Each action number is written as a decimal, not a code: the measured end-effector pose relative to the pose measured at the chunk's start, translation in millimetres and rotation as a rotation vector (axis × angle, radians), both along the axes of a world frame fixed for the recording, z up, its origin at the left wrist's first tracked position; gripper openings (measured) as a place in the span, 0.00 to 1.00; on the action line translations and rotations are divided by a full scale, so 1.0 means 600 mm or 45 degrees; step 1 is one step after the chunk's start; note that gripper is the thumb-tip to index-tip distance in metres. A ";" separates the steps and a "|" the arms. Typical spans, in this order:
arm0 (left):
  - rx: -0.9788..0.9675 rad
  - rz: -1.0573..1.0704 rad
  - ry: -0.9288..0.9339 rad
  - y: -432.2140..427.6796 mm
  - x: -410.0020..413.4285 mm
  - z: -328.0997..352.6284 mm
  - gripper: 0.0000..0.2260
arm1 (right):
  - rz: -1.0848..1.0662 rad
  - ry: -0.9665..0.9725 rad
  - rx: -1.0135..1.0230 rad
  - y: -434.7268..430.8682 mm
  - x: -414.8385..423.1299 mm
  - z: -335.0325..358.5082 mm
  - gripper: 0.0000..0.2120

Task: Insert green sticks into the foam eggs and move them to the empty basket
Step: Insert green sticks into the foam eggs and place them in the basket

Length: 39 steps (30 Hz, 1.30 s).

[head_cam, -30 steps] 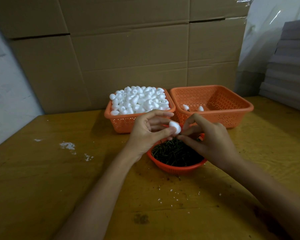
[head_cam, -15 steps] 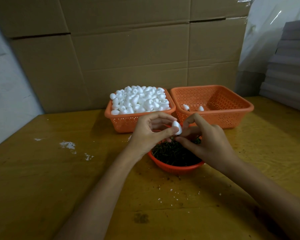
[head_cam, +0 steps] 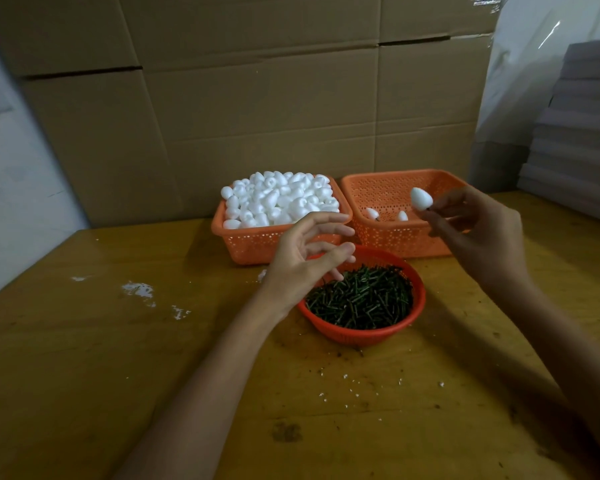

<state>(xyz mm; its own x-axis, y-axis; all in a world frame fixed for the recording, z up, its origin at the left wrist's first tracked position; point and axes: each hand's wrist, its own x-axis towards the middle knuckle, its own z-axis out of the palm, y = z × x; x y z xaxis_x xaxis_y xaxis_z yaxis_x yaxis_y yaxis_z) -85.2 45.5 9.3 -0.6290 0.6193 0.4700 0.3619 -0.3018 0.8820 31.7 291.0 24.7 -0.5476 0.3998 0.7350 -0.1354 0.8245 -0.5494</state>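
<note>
The foam eggs (head_cam: 279, 200) are seen in white. The heaped basket (head_cam: 253, 245), the second basket (head_cam: 392, 237) and the round bowl (head_cam: 361, 337) are coloured orange, pierced with holes. The sticks (head_cam: 361, 299) are dark green; the bench (head_cam: 84, 358) is grained yellow-brown.

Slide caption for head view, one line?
Right hand pinches a white foam egg over the square orange basket; left hand open near the round orange bowl of green sticks.

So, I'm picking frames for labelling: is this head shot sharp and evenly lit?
Head view: dim overall; the heaped foam eggs are nearly blown out; a glare streak on the plastic sheet top right; the right hand and its egg look slightly soft.
</note>
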 end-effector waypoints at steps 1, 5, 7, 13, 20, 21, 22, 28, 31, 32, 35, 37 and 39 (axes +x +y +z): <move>0.001 0.000 -0.003 0.000 0.000 0.000 0.17 | -0.029 -0.011 0.031 0.007 -0.001 -0.002 0.07; 0.002 0.007 -0.013 -0.001 0.002 0.002 0.15 | -0.129 -0.085 0.094 0.029 -0.008 -0.014 0.07; 0.003 0.003 -0.020 0.000 0.002 0.003 0.14 | -0.169 -0.107 0.109 0.039 -0.011 -0.020 0.07; 0.010 0.002 -0.028 -0.001 0.003 0.004 0.13 | -0.196 -0.096 0.083 0.050 -0.017 -0.028 0.07; 0.024 0.015 -0.037 0.000 0.002 0.004 0.13 | -0.186 -0.095 0.099 0.048 -0.018 -0.028 0.07; 0.034 0.010 -0.045 0.000 0.001 0.004 0.12 | -0.182 -0.094 0.102 0.047 -0.018 -0.028 0.07; 0.045 0.004 -0.056 -0.001 0.000 0.005 0.11 | -0.179 -0.092 0.102 0.047 -0.018 -0.028 0.07; 0.092 -0.005 -0.079 -0.003 -0.003 0.003 0.09 | -0.162 -0.086 0.050 0.043 -0.019 -0.028 0.16; 0.132 0.003 -0.098 -0.004 -0.007 0.004 0.08 | -0.179 -0.057 0.012 0.041 -0.018 -0.026 0.19; 0.148 0.004 -0.111 -0.006 -0.009 0.005 0.08 | -0.186 -0.042 0.009 0.040 -0.018 -0.025 0.19; 0.170 0.073 -0.139 -0.013 -0.019 0.009 0.07 | -0.178 -0.023 -0.005 0.038 -0.018 -0.026 0.19; 0.153 0.285 -0.089 -0.016 -0.026 0.007 0.04 | -0.171 -0.043 -0.009 0.038 -0.019 -0.029 0.19; 0.101 0.726 0.130 -0.025 -0.035 0.002 0.06 | -0.170 -0.050 -0.018 0.038 -0.021 -0.032 0.18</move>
